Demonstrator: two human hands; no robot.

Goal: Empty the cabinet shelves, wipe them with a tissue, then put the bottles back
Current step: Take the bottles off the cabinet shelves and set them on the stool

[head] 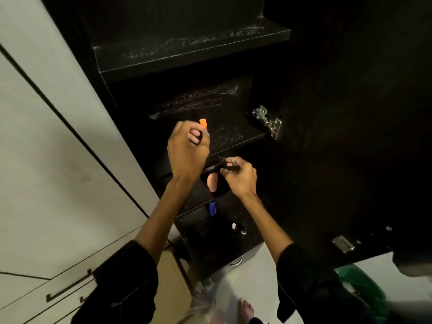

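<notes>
The left hand [187, 150] is gripping a small bottle with an orange cap [203, 124], its fingers curling round it above the middle black shelf [233, 134] of the dark open cabinet [327, 113]. The right hand [240, 176] is pinching a thin dark object [230, 169], too dim to identify, just below that shelf's front edge. Dusty streaks are showing on the upper black shelf [191, 54]. Lower down, a blue bottle [212, 207] is standing on a shelf, with a few small bottles [238, 228] beneath it.
</notes>
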